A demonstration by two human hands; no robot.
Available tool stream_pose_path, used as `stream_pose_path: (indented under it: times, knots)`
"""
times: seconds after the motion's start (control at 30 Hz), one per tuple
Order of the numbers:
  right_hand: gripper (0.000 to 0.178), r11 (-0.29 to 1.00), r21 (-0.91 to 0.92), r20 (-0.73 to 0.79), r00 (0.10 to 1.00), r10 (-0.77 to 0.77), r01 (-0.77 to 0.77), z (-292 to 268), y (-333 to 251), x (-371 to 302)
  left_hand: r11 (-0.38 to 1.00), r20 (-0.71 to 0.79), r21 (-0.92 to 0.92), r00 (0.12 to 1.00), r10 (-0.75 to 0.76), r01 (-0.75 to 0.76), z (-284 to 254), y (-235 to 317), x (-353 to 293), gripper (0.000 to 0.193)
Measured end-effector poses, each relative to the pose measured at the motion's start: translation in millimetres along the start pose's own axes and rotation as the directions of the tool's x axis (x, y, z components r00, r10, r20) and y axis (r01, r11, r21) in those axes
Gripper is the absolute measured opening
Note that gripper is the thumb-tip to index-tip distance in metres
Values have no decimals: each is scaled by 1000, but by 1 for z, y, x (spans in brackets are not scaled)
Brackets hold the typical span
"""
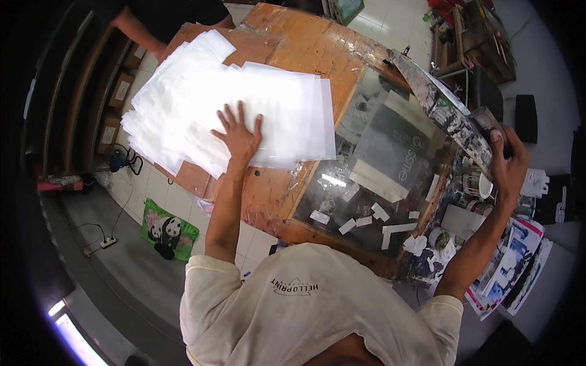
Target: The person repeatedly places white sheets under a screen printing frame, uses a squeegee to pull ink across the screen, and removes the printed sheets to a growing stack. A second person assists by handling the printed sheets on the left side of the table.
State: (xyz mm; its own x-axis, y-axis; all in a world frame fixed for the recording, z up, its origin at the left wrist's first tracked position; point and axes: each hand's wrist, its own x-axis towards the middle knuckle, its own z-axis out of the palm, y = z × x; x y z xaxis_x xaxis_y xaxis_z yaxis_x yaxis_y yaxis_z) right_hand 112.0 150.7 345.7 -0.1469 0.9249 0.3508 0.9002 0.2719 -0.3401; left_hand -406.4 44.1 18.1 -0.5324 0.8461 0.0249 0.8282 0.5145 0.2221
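Note:
My left hand (239, 135) lies flat, fingers spread, on a broad pile of thin white translucent sheets (287, 113). The sheets overlap in uneven layers across the left of the wooden table. At the right, my right hand (510, 161) is closed on the near end of an ink-stained screen printing frame (442, 107), which is tilted up and seen nearly edge-on. Left of the frame, a translucent sheet with a dark grey printed panel (394, 146) lies on a glass plate (311, 198). Several pale tape pieces (364, 221) are stuck on the glass near me.
Another person's arm (139, 33) reaches the table's far left edge. Ink pots (473, 183), crumpled white paper (436, 250) and printed sheets (510, 259) crowd the right side. On the left floor lie a green panda cushion (171, 229) and a power strip (108, 242) with cords.

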Motion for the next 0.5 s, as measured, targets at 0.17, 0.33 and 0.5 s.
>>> stream_pose_path:
  times: [0.17, 0.33, 0.5]
  knots:
    - [43, 1000, 3, 3, 1000, -7, 7, -2, -9, 1, 952, -14, 117, 958, 288, -284, 4, -14, -32, 83]
    - [40, 1000, 14, -17, 1000, -4, 5, -1, -10, 0, 913, 25, 109, 919, 393, -393, -6, -29, -39, 81]
    - [45, 997, -76, -33, 999, -2, -1, -8, -14, 0, 957, -92, 35, 952, 291, -289, -9, 5, -49, 75]
